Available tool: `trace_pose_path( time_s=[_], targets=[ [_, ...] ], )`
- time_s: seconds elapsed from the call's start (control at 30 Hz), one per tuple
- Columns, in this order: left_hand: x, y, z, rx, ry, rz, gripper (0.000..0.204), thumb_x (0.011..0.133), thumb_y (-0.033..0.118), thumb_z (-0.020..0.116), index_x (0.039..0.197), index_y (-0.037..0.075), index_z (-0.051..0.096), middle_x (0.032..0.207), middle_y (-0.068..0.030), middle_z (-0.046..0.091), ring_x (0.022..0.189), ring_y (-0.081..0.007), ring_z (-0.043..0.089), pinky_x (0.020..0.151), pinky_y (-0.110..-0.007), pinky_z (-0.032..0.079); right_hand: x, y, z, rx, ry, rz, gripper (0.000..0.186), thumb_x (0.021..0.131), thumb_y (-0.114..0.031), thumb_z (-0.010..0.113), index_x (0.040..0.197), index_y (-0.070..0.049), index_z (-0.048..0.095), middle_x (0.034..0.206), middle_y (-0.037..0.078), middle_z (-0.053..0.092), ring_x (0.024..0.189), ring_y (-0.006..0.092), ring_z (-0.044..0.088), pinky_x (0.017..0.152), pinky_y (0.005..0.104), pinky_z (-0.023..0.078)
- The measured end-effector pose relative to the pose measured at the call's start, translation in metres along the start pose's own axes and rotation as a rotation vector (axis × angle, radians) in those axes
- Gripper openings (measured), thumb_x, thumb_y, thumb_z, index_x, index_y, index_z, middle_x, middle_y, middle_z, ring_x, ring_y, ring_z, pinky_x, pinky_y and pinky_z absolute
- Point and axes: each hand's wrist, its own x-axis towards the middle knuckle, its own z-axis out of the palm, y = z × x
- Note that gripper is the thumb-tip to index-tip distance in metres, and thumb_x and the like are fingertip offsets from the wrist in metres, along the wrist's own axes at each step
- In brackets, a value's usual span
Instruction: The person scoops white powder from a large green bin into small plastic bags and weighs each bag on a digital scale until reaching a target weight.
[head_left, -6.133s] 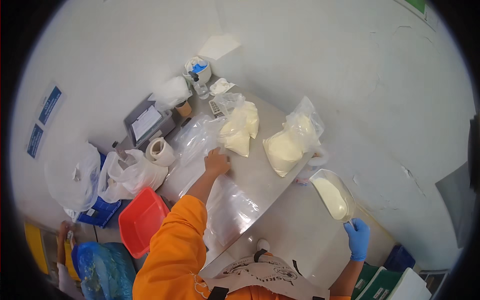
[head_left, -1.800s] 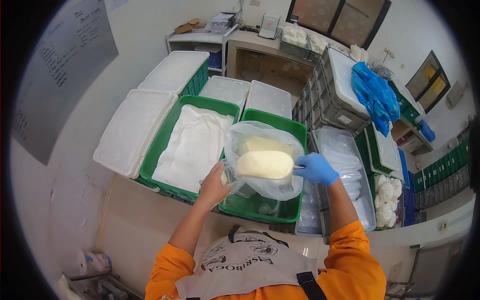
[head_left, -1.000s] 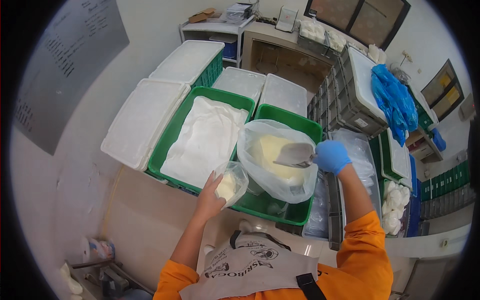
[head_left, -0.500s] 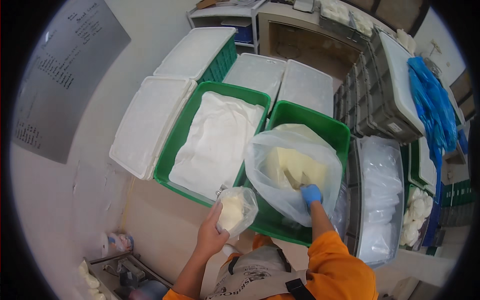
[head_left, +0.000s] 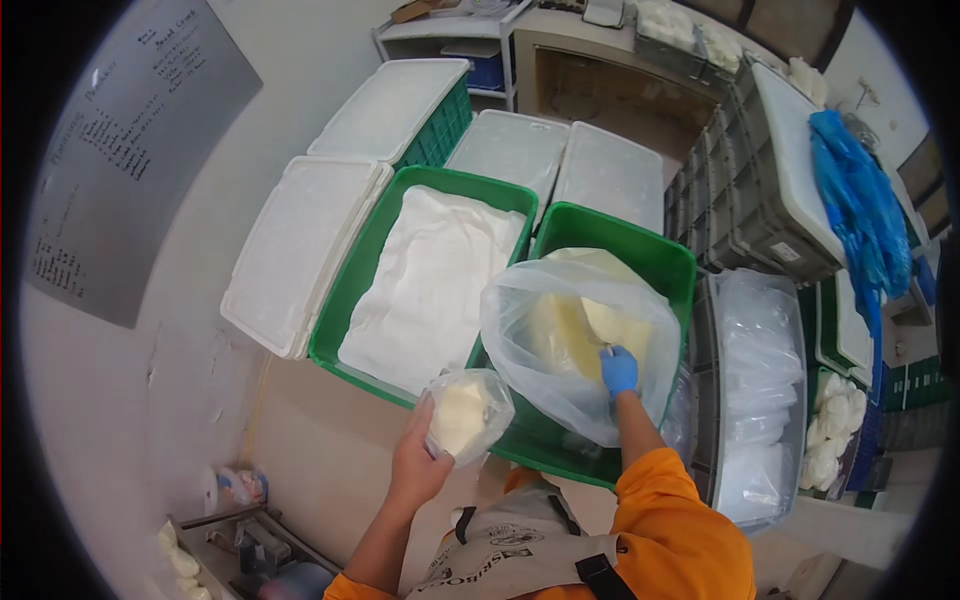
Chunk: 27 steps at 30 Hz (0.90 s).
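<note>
My left hand [head_left: 418,467], bare, is closed around a small clear plastic bag [head_left: 494,432] with pale yellow powder in it. In my right hand [head_left: 619,370], which wears a blue glove, is the handle of a scoop [head_left: 602,324] heaped with pale powder. The scoop is inside the mouth of a large translucent bag [head_left: 508,318], over the yellowish powder [head_left: 556,338] there. This bag sits in a green crate [head_left: 682,262]. Left of it, another green crate [head_left: 328,325] holds a white plastic sheet or bag [head_left: 425,290]; what lies under its surface is hidden.
White-lidded crates [head_left: 300,250] stand left and behind. To the right are stacked grey crates [head_left: 740,170], blue plastic [head_left: 860,210] on their top, and a grey bin of clear bags [head_left: 760,370]. A whiteboard [head_left: 130,150] hangs on the left wall.
The scoop has come up out of the powder, now loaded and turned upward. My right hand has moved slightly up and toward the left. My left hand holds the small bag almost unmoved.
</note>
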Motion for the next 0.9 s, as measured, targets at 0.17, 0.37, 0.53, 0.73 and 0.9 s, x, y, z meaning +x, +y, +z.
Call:
trace_pose_path(
  time_s=[0.17, 0.37, 0.53, 0.73, 0.9],
  targets=[
    [-0.020, -0.004, -0.012, -0.156, 0.028, 0.007, 0.081, 0.071, -0.004, 0.055, 0.148, -0.010, 0.032, 0.154, -0.0285, 0.034, 0.147, -0.0334, 0.029, 0.119, -0.036, 0.024, -0.056, -0.017, -0.044, -0.115, 0.058, -0.025, 0.033, 0.085, -0.036, 0.067, 0.090, -0.003, 0.070, 0.084, 0.023, 0.068, 0.081, 0.0425, 0.066, 0.072, 0.0495, 0.051],
    [-0.084, -0.007, -0.044, -0.475, 0.064, -0.029, 0.084, 0.069, -0.013, 0.049, 0.151, -0.006, 0.030, 0.143, -0.0152, 0.049, 0.113, -0.0176, 0.059, 0.077, -0.024, 0.051, -0.141, -0.020, -0.082, -0.078, 0.236, -0.047, 0.030, 0.083, -0.033, 0.071, 0.089, -0.003, 0.070, 0.083, 0.023, 0.069, 0.078, 0.0411, 0.067, 0.071, 0.0485, 0.051],
    [-0.167, -0.026, -0.081, -0.713, 0.160, -0.092, 0.086, 0.070, -0.015, 0.049, 0.153, -0.004, 0.029, 0.127, -0.0112, 0.060, 0.088, -0.0107, 0.061, 0.062, -0.020, 0.049, -0.182, -0.041, -0.133, -0.104, 0.298, -0.123, 0.028, 0.082, -0.030, 0.072, 0.088, -0.002, 0.070, 0.082, 0.022, 0.069, 0.075, 0.0394, 0.067, 0.069, 0.0461, 0.051],
    [-0.301, -0.079, -0.143, -0.833, 0.468, -0.158, 0.087, 0.070, -0.015, 0.048, 0.154, -0.002, 0.027, 0.127, -0.0106, 0.061, 0.084, -0.0092, 0.062, 0.061, -0.020, 0.049, -0.235, -0.112, -0.163, -0.175, 0.341, -0.332, 0.027, 0.083, -0.029, 0.072, 0.090, -0.003, 0.071, 0.083, 0.022, 0.068, 0.076, 0.0391, 0.067, 0.068, 0.0438, 0.051],
    [-0.459, -0.107, -0.217, -0.800, 0.957, -0.215, 0.082, 0.072, -0.012, 0.046, 0.152, -0.003, 0.031, 0.130, -0.0108, 0.060, 0.091, -0.0098, 0.064, 0.064, -0.020, 0.050, -0.300, -0.212, -0.126, -0.031, 0.141, -0.720, 0.023, 0.086, -0.023, 0.070, 0.093, -0.001, 0.068, 0.083, 0.023, 0.067, 0.073, 0.0314, 0.067, 0.069, 0.0419, 0.049]
  ],
)
